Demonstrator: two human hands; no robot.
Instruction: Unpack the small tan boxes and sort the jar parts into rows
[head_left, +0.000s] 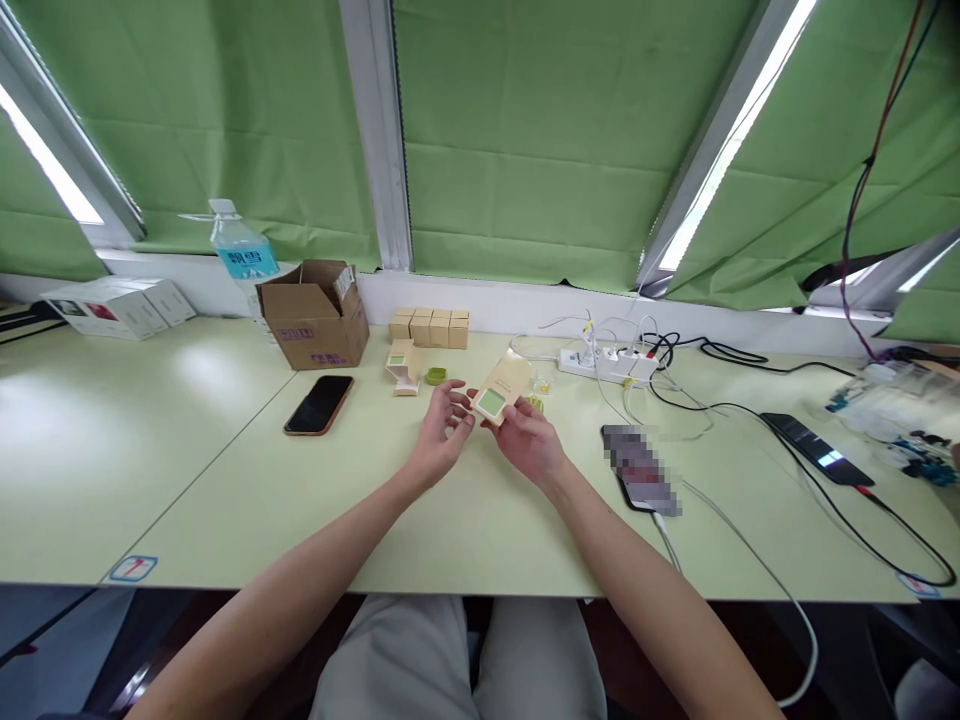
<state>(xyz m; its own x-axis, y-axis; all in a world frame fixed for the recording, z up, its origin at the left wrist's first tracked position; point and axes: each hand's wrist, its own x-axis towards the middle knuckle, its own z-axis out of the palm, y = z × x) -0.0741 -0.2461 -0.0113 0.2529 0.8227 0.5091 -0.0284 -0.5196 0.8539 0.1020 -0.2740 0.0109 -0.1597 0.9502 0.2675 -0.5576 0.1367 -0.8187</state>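
Note:
My right hand (529,440) grips a flattened small cardboard box (506,376) with a square cut-out, through which green tabletop shows. Beside its left edge is my left hand (441,432), fingers apart and slightly curled; whether a fingertip touches the cardboard is hard to tell. Just beyond the left hand lie a small green case (436,376) and an opened box (404,366) of the same card. Partly behind the right hand are a yellow-green piece (535,403) and a small clear item (541,384).
Several small closed boxes (430,328) stand in a row at the back. Left of them are a brown carton (315,325), a water bottle (244,250) and a phone (319,405). To the right, a power strip (607,364), another phone (641,470) and loose cables cover the table.

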